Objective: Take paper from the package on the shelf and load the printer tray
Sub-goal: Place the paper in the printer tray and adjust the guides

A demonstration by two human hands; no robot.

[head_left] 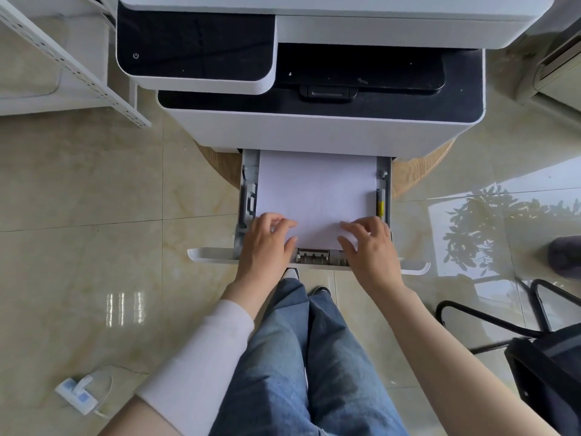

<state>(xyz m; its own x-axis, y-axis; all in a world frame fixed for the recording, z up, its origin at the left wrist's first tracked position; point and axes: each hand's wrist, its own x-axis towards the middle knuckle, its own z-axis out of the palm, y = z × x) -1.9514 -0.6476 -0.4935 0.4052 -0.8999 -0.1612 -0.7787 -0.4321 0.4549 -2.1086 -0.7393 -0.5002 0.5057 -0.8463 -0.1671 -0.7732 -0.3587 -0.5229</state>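
The white printer (pixel 314 127) stands ahead with its paper tray (pixel 245 196) pulled out toward me. A stack of white paper (pixel 317 187) lies flat in the tray between the side guides. My left hand (pixel 267 243) rests on the near left corner of the paper, fingers spread and pressing down. My right hand (pixel 367 247) rests on the near right corner in the same way. Neither hand grips anything. The paper package is not in view.
A white metal shelf (pixel 72 64) stands at the upper left. A white power strip (pixel 78 394) lies on the tiled floor at the lower left. A black chair (pixel 534 350) stands at the right. A round wooden base (pixel 220 165) shows under the printer.
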